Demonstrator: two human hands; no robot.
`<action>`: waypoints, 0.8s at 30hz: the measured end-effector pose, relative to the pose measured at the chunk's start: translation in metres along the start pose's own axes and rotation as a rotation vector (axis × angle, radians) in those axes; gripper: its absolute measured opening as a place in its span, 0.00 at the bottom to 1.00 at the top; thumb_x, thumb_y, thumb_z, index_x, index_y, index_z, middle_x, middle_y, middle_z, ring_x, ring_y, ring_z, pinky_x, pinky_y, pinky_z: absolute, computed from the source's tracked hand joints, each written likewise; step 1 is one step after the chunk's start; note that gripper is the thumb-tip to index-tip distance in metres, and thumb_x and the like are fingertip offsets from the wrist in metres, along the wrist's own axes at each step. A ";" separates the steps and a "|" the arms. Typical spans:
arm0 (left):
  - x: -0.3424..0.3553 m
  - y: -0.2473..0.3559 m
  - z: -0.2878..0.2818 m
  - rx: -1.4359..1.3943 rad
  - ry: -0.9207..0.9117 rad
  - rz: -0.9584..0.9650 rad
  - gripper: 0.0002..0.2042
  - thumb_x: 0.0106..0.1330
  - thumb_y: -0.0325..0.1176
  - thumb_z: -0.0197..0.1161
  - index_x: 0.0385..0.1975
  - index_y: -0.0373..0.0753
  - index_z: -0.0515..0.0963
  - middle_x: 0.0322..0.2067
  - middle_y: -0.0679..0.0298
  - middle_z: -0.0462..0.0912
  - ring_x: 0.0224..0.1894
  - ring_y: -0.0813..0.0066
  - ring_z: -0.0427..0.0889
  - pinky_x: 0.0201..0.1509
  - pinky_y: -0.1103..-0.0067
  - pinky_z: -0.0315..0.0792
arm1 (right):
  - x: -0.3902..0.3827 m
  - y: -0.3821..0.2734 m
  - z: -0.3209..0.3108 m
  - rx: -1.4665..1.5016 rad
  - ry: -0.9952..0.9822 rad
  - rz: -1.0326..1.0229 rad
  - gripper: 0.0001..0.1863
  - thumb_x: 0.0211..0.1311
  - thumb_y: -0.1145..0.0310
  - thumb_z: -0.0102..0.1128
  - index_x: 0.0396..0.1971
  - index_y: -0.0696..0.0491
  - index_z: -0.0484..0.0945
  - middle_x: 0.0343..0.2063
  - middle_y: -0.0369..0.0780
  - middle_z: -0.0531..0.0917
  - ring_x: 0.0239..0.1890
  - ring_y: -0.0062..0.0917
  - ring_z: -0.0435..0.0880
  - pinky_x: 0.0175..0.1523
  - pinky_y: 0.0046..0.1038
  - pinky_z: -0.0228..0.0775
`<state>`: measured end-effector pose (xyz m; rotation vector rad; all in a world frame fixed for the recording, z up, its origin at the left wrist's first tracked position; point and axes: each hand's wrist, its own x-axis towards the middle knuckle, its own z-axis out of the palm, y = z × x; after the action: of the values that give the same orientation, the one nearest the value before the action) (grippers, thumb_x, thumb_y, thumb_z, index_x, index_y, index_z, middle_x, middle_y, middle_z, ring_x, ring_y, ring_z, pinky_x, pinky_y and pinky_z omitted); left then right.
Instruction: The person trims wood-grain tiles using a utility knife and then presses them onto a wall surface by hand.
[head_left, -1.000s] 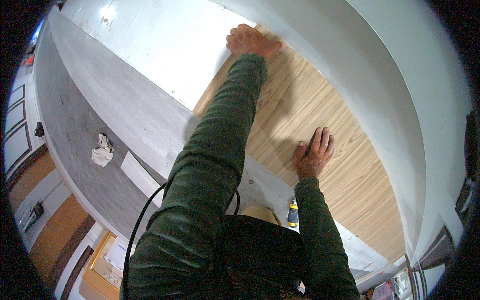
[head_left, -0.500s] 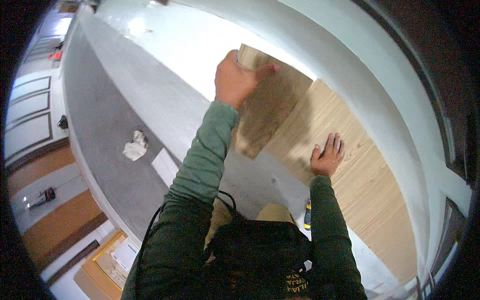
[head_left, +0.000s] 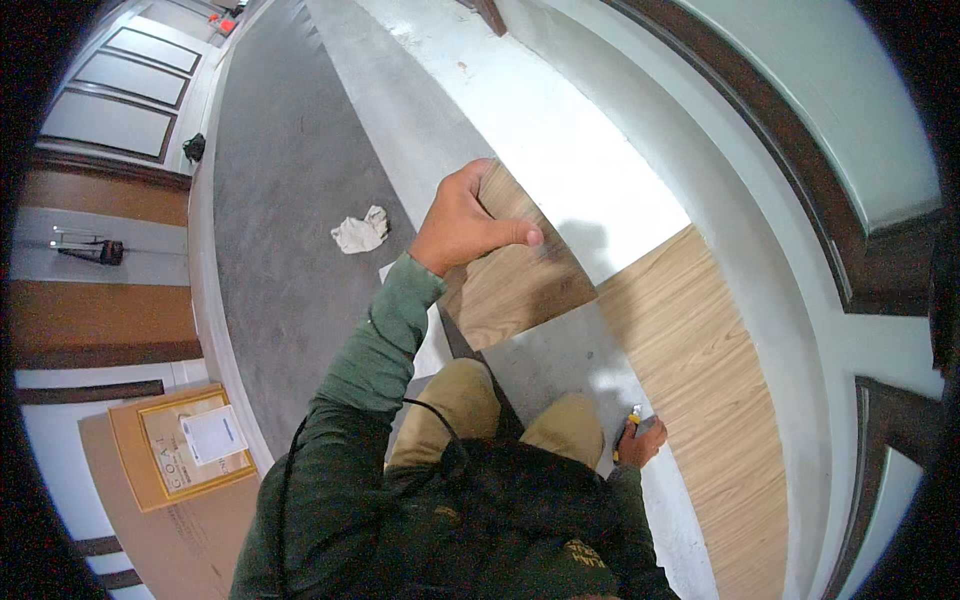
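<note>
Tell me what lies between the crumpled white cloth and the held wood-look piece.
In the head view, the left hand, gripping the wood-look piece, then dark grey floor before the cloth.

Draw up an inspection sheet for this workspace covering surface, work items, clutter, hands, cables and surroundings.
Surface: grey floor with a bright white strip.
Work items: laid wood-grain flooring; loose wood-grain board; yellow-and-dark hand tool.
Clutter: crumpled white cloth on the floor.
Hands: left hand grips the loose board; right hand holds the tool.
Cables: black cord at the waist, purpose unclear.
Surroundings: pale wall right; gold-framed panel left.
</note>
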<state>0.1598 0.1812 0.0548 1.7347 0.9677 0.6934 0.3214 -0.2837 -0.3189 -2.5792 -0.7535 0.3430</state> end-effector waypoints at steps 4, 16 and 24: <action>-0.045 0.017 -0.016 -0.057 -0.092 0.029 0.27 0.37 0.35 0.85 0.32 0.40 0.73 0.27 0.75 0.74 0.30 0.83 0.72 0.35 0.81 0.70 | -0.016 -0.001 0.016 -0.047 -0.105 -0.126 0.34 0.52 0.57 0.71 0.55 0.58 0.70 0.48 0.50 0.76 0.54 0.49 0.72 0.57 0.48 0.67; -0.156 -0.006 -0.053 -0.126 -0.300 -0.045 0.24 0.39 0.29 0.82 0.36 0.38 0.76 0.31 0.73 0.80 0.36 0.83 0.76 0.42 0.80 0.73 | -0.002 -0.175 -0.128 0.903 -0.295 -0.126 0.09 0.71 0.69 0.52 0.44 0.58 0.74 0.36 0.38 0.78 0.36 0.20 0.78 0.41 0.26 0.74; -0.219 -0.047 -0.033 -0.180 -0.412 0.028 0.40 0.39 0.43 0.85 0.51 0.26 0.76 0.42 0.51 0.84 0.47 0.62 0.82 0.55 0.74 0.74 | -0.075 -0.300 -0.267 0.748 -0.568 -0.767 0.17 0.68 0.73 0.53 0.55 0.60 0.73 0.41 0.42 0.81 0.41 0.25 0.81 0.48 0.25 0.74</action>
<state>0.0064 0.0189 0.0193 1.6468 0.5796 0.4022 0.2170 -0.1863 0.0639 -1.3636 -1.3988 0.8997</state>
